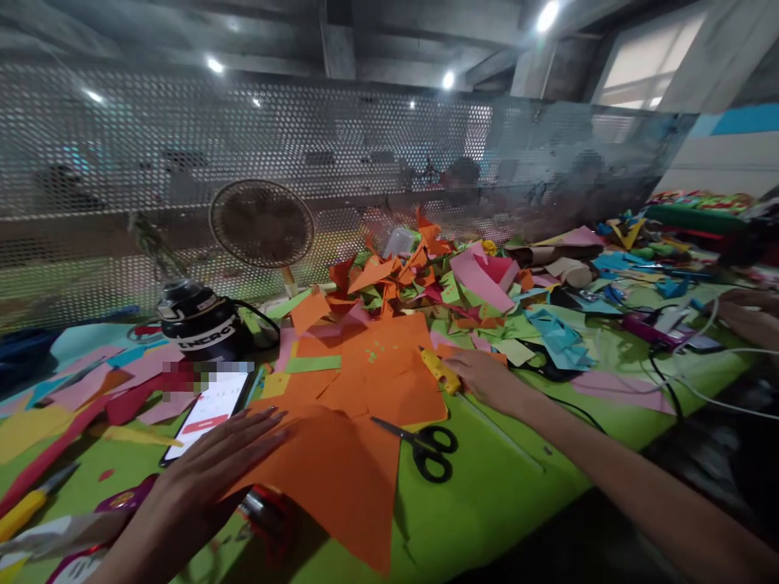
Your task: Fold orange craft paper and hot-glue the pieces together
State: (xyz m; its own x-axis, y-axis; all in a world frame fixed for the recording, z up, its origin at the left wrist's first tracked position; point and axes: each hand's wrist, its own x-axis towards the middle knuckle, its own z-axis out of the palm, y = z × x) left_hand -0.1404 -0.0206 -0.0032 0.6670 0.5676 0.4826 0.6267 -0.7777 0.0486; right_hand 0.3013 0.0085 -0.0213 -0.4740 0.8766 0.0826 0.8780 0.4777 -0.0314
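In the head view my left hand [213, 458] lies over the left edge of a large orange paper sheet [341, 462], its fingers stretched out. My left thumb is hidden. The sheet's near corner hangs toward the front. My right hand [487, 377] is closed around a yellow glue gun [439, 371], its nozzle toward the orange sheets [395, 341] in the middle. A thin clear glue stick [502, 430] trails behind the gun. Black-handled scissors [429, 450] rest between my hands, blades across the orange paper. A lit phone [210, 405] lies just beyond my left hand.
Beyond the sheets rises a heap of coloured paper pieces [426, 276]. A small fan [263, 223] and a black container [204, 324] stand at back left, before a perforated screen [365, 146]. A yellow-handled cutter [27, 507] lies left. Another person's hand [748, 316] shows right.
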